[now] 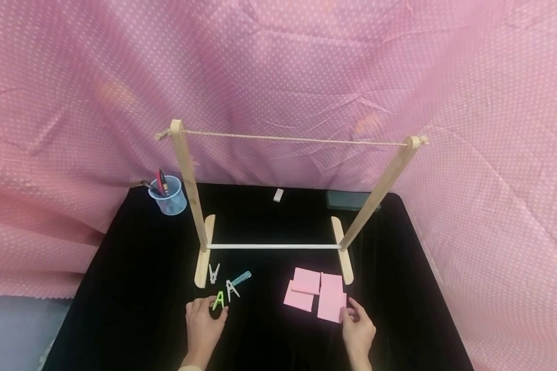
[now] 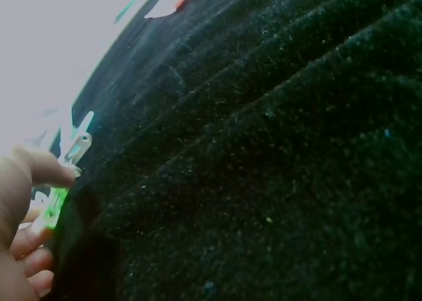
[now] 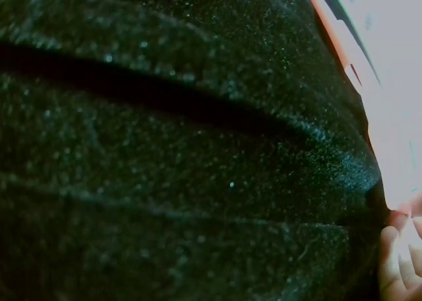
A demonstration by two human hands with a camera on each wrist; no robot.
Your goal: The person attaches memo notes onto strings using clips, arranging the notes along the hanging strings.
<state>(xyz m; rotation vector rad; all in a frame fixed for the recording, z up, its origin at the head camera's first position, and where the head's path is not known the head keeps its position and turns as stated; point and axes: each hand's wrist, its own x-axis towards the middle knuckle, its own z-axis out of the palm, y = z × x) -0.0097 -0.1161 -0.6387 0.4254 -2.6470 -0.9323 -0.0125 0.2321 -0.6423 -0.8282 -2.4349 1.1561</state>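
Observation:
My left hand [image 1: 202, 324] pinches a green clothespin [image 1: 218, 300] between thumb and forefinger, low over the black cloth; part of this green clothespin [image 2: 55, 207] shows between the fingers in the left wrist view. Just beyond it lie a white clothespin [image 1: 232, 291], a blue clothespin [image 1: 241, 278] and another white clothespin [image 1: 214, 273]. My right hand [image 1: 358, 330] holds the right edge of a pink sticky note [image 1: 331, 306] between thumb and fingers. Other pink sticky notes [image 1: 306, 281] lie overlapping to its left. The right wrist view catches only some fingertips [image 3: 390, 251] at the paper's edge.
Behind the hands stands a wooden frame [image 1: 190, 190] with a rope [image 1: 288, 138] strung across its top and a white rod [image 1: 274, 246] low down. A blue pen cup [image 1: 173, 201], a small white block [image 1: 278, 195] and a dark greenish box [image 1: 348, 200] stand farther back.

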